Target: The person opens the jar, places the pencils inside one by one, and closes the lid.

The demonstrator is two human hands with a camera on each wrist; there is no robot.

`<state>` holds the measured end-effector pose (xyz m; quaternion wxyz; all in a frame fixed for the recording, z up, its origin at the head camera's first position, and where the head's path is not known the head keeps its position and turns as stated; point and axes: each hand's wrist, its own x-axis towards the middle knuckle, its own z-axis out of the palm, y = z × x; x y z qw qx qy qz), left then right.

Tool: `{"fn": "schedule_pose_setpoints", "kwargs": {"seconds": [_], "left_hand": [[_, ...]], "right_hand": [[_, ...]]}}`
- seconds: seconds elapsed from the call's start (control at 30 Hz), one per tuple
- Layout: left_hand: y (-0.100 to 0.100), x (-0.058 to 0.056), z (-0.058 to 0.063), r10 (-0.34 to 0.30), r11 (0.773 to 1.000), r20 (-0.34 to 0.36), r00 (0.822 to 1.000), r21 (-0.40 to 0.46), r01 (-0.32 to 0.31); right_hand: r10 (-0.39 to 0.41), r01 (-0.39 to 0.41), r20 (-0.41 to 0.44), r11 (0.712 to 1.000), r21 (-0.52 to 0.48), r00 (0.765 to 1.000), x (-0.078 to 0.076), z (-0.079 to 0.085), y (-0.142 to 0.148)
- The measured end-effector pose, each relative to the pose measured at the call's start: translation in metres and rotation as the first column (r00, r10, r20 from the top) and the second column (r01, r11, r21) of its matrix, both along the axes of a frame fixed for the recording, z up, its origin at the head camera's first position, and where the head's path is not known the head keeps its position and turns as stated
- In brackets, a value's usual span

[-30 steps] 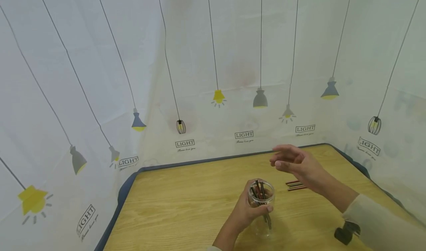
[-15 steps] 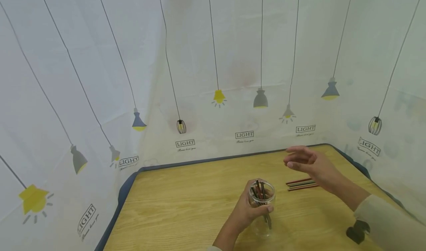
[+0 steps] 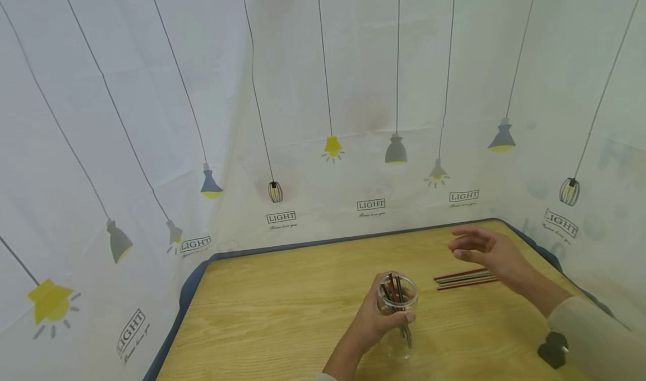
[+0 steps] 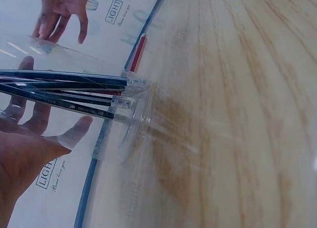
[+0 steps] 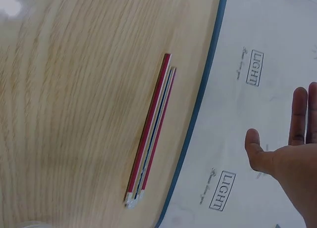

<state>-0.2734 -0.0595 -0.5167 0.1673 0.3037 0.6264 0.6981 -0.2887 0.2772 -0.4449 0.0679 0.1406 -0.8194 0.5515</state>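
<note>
A clear jar (image 3: 397, 348) stands upright on the table, gripped by my left hand (image 3: 367, 320) with the thumb and fingers curled round its side. Several dark pencils and a reddish one (image 3: 392, 289) lean inside it; the left wrist view shows the eraser ends of these pencils (image 4: 91, 108) at the jar's bottom. My right hand (image 3: 492, 253) hovers holding nothing, its fingers loosely bent and apart from the thumb. Below it, several red and dark pencils (image 3: 460, 280) lie side by side on the table, their near-right ends covered by that hand in the head view.
The wooden table (image 3: 262, 313) has a dark blue edging (image 3: 313, 243) along its back and sides. Behind it hangs a pale sheet (image 3: 303, 89) printed with lamps and the word LIGHT. A small black device (image 3: 553, 350) sits at the right wrist.
My right hand has moved to the right, away from the jar, and more of the pencils lying on the table now shows. The left hand and the jar have stayed in place.
</note>
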Motion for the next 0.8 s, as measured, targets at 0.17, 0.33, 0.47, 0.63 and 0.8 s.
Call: {"fn": "schedule_pose_setpoints", "kwargs": {"seconds": [0.17,0.33,0.47,0.63,0.8], "left_hand": [[-0.001,0.001,0.000,0.004,1.000,-0.010,1.000,-0.006,-0.004],[0.000,0.001,-0.001,-0.001,1.000,-0.002,1.000,0.005,0.001],[0.000,0.000,-0.001,-0.006,1.000,0.007,1.000,0.007,0.006],[0.000,0.000,-0.001,-0.015,1.000,0.012,1.000,0.013,0.015],[0.000,0.000,-0.001,-0.021,1.000,0.010,1.000,0.011,0.021]], "right_hand": [[-0.010,0.010,-0.011,1.000,0.022,1.000,-0.003,-0.008,0.012],[-0.042,0.044,-0.019,0.995,0.090,0.999,-0.005,-0.015,0.024],[-0.049,0.053,-0.032,0.992,0.114,0.998,-0.008,-0.023,0.033],[-0.070,0.076,-0.046,0.984,0.162,0.996,-0.013,-0.034,0.045],[-0.105,0.117,-0.059,0.962,0.249,0.993,-0.019,-0.047,0.058]]}}
